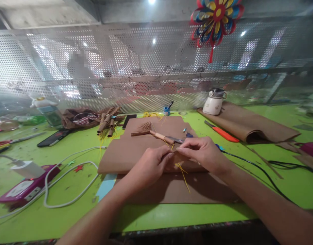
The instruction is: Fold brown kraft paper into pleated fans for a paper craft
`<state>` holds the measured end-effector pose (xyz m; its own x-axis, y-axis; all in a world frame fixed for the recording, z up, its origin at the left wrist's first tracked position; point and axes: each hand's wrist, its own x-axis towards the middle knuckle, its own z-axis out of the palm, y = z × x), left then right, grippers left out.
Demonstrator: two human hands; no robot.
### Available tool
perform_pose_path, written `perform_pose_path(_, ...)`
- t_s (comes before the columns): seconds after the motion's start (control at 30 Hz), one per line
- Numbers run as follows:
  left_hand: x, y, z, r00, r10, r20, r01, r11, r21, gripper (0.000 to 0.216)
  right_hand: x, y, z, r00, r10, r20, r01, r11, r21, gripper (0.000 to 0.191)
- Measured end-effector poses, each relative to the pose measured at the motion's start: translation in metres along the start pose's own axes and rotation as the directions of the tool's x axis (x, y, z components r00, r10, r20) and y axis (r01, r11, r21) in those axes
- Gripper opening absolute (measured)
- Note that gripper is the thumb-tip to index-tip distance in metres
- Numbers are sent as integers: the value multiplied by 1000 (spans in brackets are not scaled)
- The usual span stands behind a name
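Where left hand [150, 168] and right hand [203, 154] meet, fingers pinching yellow strands [182, 171], strand tops hidden

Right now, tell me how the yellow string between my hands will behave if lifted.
The yellow string is probably floppy: it trails in loose curves below the left hand and right hand pinching it. Likely very light, given how thin it looks.

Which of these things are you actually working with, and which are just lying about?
In hand: left hand and right hand pinching yellow strands over brown paper.
Lying about: white jug, orange cutter, black phone, white cable, pinwheel.
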<state>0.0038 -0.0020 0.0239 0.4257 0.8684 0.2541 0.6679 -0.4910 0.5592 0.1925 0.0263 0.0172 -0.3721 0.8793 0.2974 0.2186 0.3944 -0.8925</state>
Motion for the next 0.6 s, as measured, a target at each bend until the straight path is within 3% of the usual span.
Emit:
perform_pose_path(0.17,0,-2,-2,997,-51,51,56,993,-108,34,3,2,-7,994,110,23,-112,991,76,25)
perform_pose_path(0.27,-2,-1,-2,989,-101,110,123,967,-222,35,4,4,-10,993,115,32,-118,990,83,26)
perform_pose_path(0.37,-2,1,-4,986,-106,130,133,966,-222,36,5,6,-13,994,95,60,-100,990,96,26)
perform_pose_path(0.6,-1,0,-8,992,-125,8,125,987,-100,41,8,12,-20,973,154,174,-193,952,236,28)
